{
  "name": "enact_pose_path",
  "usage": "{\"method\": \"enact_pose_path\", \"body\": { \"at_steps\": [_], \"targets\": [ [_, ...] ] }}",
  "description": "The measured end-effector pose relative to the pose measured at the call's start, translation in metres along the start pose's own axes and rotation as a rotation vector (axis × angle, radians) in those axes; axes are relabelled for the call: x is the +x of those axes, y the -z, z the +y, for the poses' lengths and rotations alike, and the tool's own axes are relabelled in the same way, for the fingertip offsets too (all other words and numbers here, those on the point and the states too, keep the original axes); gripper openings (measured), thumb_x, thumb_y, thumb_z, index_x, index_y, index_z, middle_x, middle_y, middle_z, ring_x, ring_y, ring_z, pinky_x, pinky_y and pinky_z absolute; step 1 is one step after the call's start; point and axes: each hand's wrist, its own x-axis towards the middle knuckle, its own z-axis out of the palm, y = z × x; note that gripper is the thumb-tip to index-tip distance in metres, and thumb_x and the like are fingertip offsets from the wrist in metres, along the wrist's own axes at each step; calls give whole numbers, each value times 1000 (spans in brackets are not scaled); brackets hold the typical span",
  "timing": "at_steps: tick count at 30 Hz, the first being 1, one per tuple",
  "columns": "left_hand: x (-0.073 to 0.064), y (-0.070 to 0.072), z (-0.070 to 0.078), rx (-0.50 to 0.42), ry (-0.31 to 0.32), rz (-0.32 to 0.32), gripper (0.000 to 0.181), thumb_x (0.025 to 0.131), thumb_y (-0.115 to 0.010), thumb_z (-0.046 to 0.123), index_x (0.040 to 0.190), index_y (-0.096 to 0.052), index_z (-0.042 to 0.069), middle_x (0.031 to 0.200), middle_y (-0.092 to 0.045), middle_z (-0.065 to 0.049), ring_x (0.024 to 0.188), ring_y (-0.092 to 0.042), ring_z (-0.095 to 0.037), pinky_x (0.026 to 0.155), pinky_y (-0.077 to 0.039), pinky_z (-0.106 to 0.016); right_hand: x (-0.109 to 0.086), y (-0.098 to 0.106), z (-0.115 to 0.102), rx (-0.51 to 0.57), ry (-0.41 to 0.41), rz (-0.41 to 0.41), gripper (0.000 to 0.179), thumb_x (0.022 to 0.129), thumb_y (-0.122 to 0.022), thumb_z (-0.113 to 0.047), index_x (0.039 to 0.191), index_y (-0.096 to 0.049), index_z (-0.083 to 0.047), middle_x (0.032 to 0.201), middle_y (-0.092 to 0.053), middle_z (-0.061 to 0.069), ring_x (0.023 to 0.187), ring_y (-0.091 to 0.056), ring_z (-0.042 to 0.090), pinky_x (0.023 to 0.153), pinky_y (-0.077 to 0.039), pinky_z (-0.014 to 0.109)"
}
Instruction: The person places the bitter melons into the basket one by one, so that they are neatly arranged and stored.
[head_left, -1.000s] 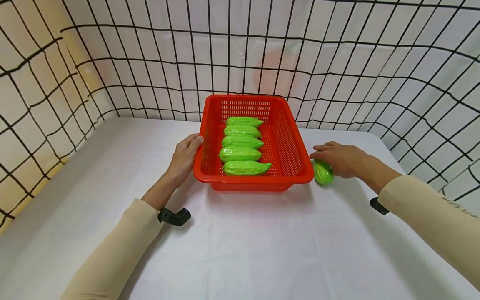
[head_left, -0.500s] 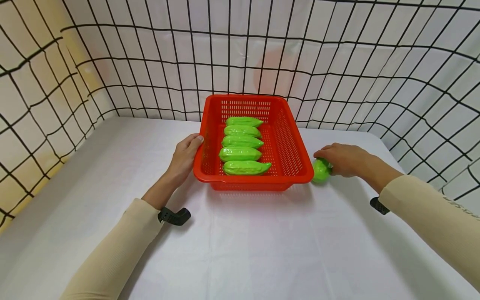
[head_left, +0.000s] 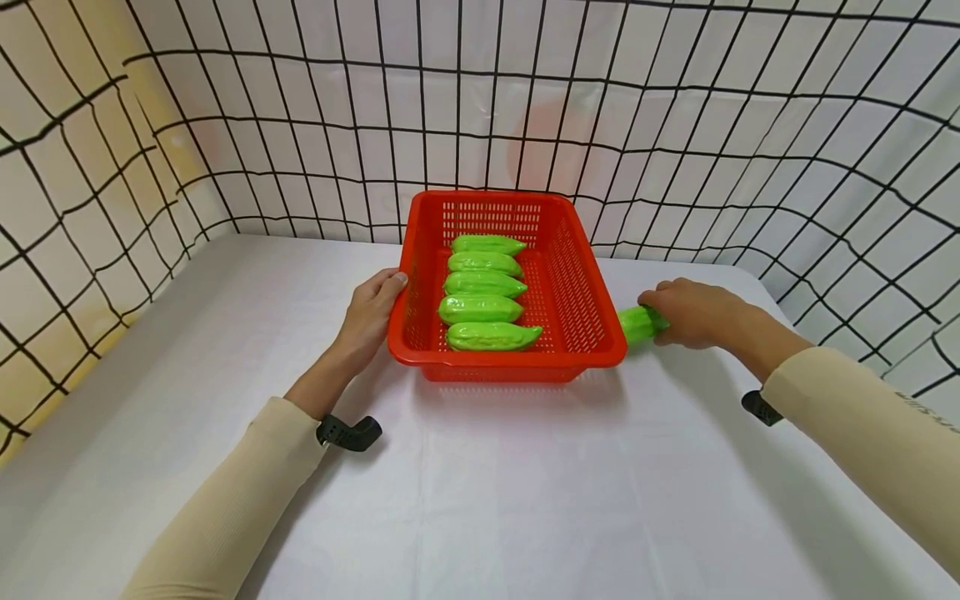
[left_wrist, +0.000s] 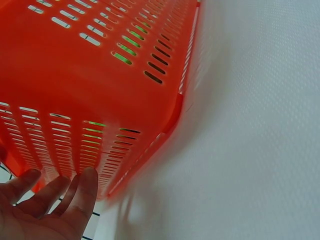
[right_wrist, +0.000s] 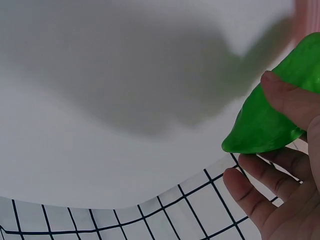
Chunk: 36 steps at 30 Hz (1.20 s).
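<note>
My left hand [head_left: 372, 302] grips the left rim of a red plastic basket [head_left: 510, 360], thumb over the edge. In the left wrist view, that hand's fingers [left_wrist: 82, 202] lie against the slotted outer wall. Right of the basket, my right hand [head_left: 693, 312] holds a glossy green bitter melon [head_left: 636, 326] between thumb and fingers. Its pointed end shows beside the thumb in the right wrist view, where the bitter melon [right_wrist: 260, 122] hangs over its shadow on the table. Several similar bitter melons [head_left: 483, 308] lie in a row along the basket's left side.
A white cloth covers the table [head_left: 495, 483]. Black wire grid panels [head_left: 525, 100] stand behind the basket and along both sides, with white sheeting behind them. The basket stands near the back panel. Each wrist wears a dark band [head_left: 348, 433].
My right hand has taken up the bitter melon and raised it slightly, turning it so its far end points toward the basket. The left hand and the basket have stayed put.
</note>
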Motion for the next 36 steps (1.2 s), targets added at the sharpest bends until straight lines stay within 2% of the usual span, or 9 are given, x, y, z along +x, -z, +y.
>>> {"method": "enact_pose_path", "body": {
  "at_steps": [6,10,14,18,26,33,36],
  "targets": [
    [0,0,1,-12,-24,16,49,108,-42,37,140,-54,2,128,-62,-24,101,-65,-26,79,-57,-21,-1,6,-1,14,-59,12,54,82,-86,-24,124,-61,0,98,-62,9,93,-57,28,84,-54,51],
    [0,0,1,-15,-38,21,50,108,-42,36,139,-55,1,126,-62,-27,97,-64,-23,77,-57,-20,-2,11,0,24,-86,27,52,85,-83,-28,121,-60,1,95,-60,10,88,-56,27,77,-53,47],
    [0,0,1,-22,-42,18,51,108,-42,37,140,-55,0,128,-61,-27,99,-64,-25,78,-57,-20,-3,17,4,27,-105,70,46,89,-77,-32,114,-59,1,91,-58,11,83,-56,28,71,-51,45],
    [0,0,1,-22,-40,16,51,107,-42,38,140,-54,0,128,-60,-28,101,-64,-27,78,-57,-20,-4,23,6,50,-107,114,43,91,-72,-32,111,-56,3,90,-58,13,83,-56,30,72,-50,47],
    [0,0,1,-19,-29,16,51,107,-42,39,140,-55,1,128,-60,-28,99,-63,-25,78,-57,-19,-3,32,5,116,-132,153,45,93,-70,-30,114,-54,7,93,-57,16,85,-54,32,72,-49,46],
    [0,0,0,-17,-25,8,52,108,-41,39,141,-53,1,129,-60,-28,104,-63,-34,78,-57,-20,-1,47,2,120,-156,188,47,95,-66,-32,115,-51,8,92,-57,19,82,-54,34,69,-48,46],
    [0,0,1,-11,-27,11,53,108,-41,39,142,-53,1,129,-59,-28,103,-63,-33,78,-57,-20,0,54,-2,121,-150,211,47,96,-65,-32,116,-51,8,91,-57,19,81,-55,34,68,-48,46]
  ]
}}
